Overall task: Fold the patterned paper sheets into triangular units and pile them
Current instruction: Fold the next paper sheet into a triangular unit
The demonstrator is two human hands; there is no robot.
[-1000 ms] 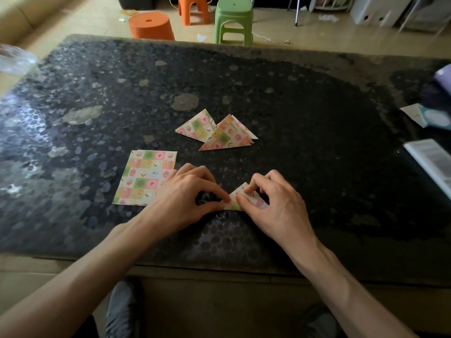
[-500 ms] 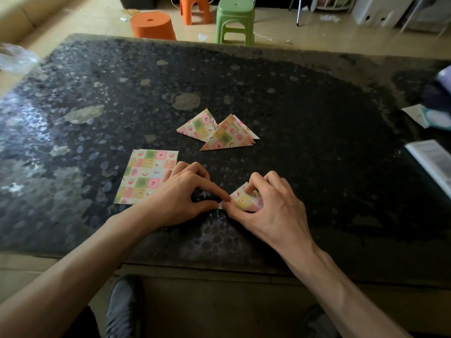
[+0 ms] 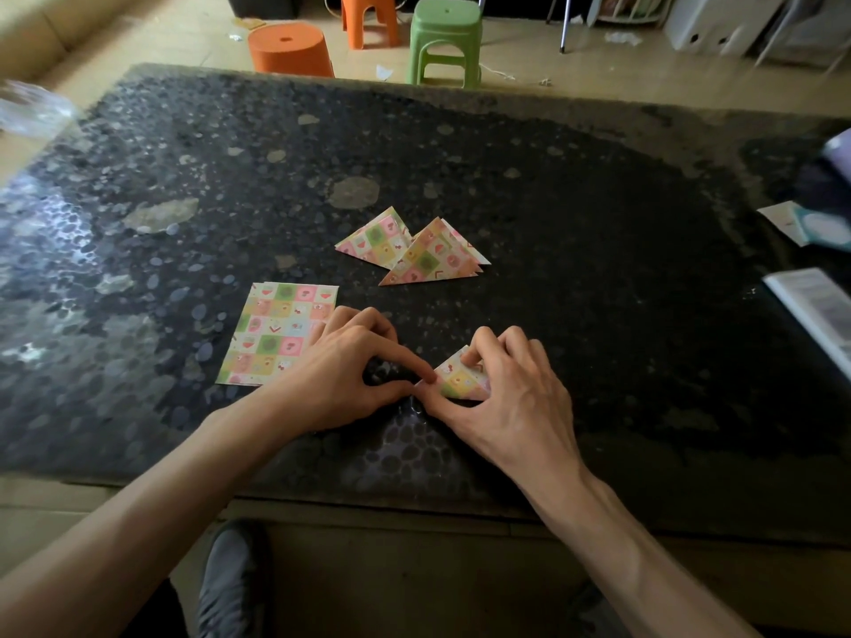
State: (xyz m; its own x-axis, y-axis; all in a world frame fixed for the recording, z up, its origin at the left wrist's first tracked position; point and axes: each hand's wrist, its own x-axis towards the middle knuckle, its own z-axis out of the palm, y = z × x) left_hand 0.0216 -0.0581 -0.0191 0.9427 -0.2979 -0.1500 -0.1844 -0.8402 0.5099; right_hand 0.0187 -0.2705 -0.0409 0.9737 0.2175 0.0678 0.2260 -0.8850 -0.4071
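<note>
On speckled tabletop [image 3: 598,269], fingers [image 3: 405,356] pinch paper triangle [image 3: 460,383].

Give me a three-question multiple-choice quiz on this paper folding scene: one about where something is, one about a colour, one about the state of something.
1. The flat sheets lie:
A) beside the left hand
B) on a stool
C) on the floor

2. The rightmost stool is:
A) blue
B) green
C) white

3. The triangle in work is:
A) untouched
B) torn in two
C) pinched by both hands

Answers:
1. A, the left hand overlaps the sheets' near right corner.
2. B, its seat and legs are green.
3. C, the left hand pinches its left corner and the right hand grips the rest.
</note>
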